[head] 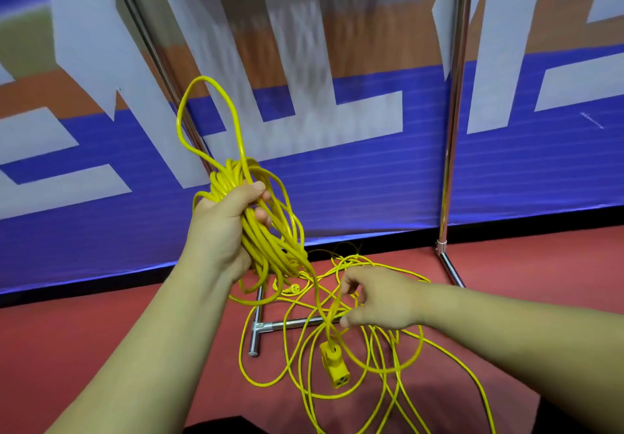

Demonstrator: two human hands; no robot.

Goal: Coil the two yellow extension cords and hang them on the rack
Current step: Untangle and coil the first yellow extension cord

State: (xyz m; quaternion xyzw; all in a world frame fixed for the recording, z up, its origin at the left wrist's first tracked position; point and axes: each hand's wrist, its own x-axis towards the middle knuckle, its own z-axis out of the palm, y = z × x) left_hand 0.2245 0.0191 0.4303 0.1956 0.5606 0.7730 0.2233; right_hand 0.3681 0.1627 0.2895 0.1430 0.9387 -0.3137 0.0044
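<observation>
Two hands (pixel 219 231), one yellow coil (pixel 270 243)

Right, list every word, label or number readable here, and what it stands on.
Nothing reads as a whole word.
Blue and orange wall banner: big white letter shapes, cropped and blurred, unreadable.
Small white print at the banner's right: too small to read.
Yellow plastic socket block: no label visible.

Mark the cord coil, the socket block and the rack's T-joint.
cord coil (pixel 266 244), head view, bundled strands at its lower end.
socket block (pixel 335 366), head view, middle of its yellow body.
T-joint (pixel 259 325), head view, centre of the chrome fitting.
</observation>
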